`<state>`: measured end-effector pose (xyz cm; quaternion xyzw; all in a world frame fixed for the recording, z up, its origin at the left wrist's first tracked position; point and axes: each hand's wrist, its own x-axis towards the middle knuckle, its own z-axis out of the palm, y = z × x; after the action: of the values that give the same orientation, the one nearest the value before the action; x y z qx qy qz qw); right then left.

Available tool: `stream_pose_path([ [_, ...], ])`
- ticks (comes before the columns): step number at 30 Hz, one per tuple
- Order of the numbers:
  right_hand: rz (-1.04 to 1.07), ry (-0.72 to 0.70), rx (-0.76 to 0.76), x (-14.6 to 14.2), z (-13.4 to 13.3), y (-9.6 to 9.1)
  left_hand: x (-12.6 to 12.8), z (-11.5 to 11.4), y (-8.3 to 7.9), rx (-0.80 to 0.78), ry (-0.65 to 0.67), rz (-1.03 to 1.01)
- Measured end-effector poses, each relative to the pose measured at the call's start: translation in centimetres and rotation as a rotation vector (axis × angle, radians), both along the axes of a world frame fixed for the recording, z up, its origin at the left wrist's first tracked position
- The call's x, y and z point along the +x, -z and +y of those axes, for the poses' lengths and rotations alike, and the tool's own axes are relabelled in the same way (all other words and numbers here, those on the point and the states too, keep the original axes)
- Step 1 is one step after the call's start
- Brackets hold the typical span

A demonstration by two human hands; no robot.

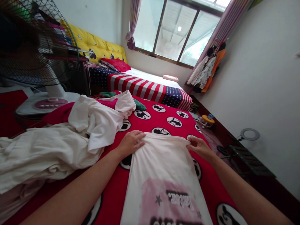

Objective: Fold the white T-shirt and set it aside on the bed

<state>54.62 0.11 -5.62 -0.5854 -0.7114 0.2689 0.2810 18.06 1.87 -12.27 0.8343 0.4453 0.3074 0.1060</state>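
Red bedspread printed with black-and-white monkey roundels lies under the fingers, giving the cloth a broad, flat surface. Well beyond the fingers, a second bed with a stars-and-stripes cover runs alongside, below a window. Far to the right of them, hanging clothes cover part of the wall. Beyond and to the left stands a pedestal fan on a white base. Just left of the left fingers, a heap of white garments spreads across the bedspread, with a magenta garment and a green cloth at its far side. Directly below both hands, a white T-shirt with a pink print and dark lettering lies flat. The left fingers are extended, not clenched, resting on its far edge. The right fingers curl at the opposite corner, though whether they pinch it I cannot tell. Placed at either end, they keep that edge spread straight.
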Motion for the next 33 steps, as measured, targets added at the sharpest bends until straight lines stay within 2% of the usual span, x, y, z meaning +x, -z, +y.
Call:
stream_pose_path([
  [3,-0.223,0.227,0.172,1.0,0.8,0.5,0.0,0.0,0.0,-0.004,-0.002,0.013],
  [5,-0.338,0.377,0.271,0.7,0.7,1.1,0.0,-0.1,-0.2,-0.011,-0.008,0.018],
  [6,-0.367,0.404,0.34,0.2,0.3,1.3,0.0,-0.2,-0.4,-0.007,-0.015,0.011],
  [8,-0.395,0.313,0.482,-1.6,-1.0,1.7,0.2,-0.7,-1.0,0.042,-0.031,-0.031],
  [10,-0.48,0.093,0.552,-3.8,-2.8,2.2,0.6,-1.3,-1.8,0.11,-0.011,-0.059],
  [12,-0.605,-0.114,0.483,-5.6,-4.5,3.0,1.1,-2.1,-2.3,0.11,0.088,0.004],
  [15,-0.734,-0.206,0.298,-6.9,-5.6,4.4,1.8,-2.8,-2.3,-0.03,0.224,0.206],
  [18,-0.745,-0.187,0.218,-6.7,-5.5,5.2,2.1,-3.0,-1.7,-0.111,0.218,0.317],
  [21,-0.665,-0.166,0.253,-6.6,-6.2,4.9,2.0,-2.9,-1.3,-0.11,0.206,0.336],
  [25,-0.488,-0.103,0.378,-7.2,-10.8,3.4,1.9,-2.9,-1.3,-0.08,0.198,0.341],
  [29,-0.531,-0.143,0.357,-6.5,-16.3,2.7,2.2,-3.0,-1.1,-0.057,0.167,0.341],
  [31,-0.535,-0.071,0.331,-5.1,-17.6,3.0,2.7,-3.2,-1.0,-0.062,0.136,0.337],
  [33,-0.502,0.032,0.305,-3.3,-17.5,3.4,3.1,-3.7,-1.3,-0.079,0.094,0.319],
])
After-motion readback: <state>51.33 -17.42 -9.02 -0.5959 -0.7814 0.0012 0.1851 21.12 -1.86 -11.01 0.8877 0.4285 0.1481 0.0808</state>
